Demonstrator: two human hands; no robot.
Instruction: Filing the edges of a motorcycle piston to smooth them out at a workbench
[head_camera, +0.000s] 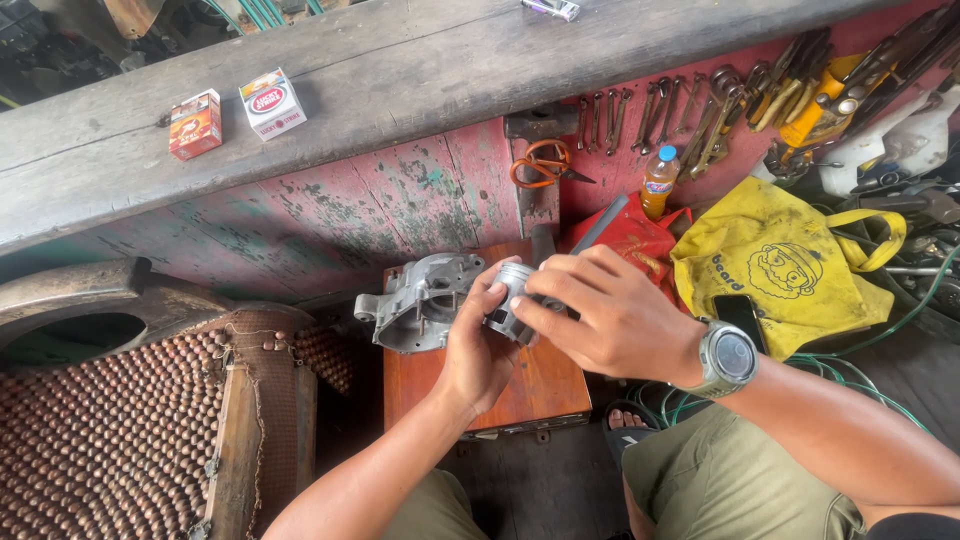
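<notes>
Piston (508, 300), a small silvery cylinder, sits clamped between both hands above the reddish wooden worktop (540, 385): left hand (478, 350) cups it from below, right hand (600, 315) grips it from the side, beside a grey engine casing (420, 300).

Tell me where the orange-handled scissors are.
The orange-handled scissors hang on the red wall, upper centre of the head view, left of the small bottle and above both hands.
</notes>
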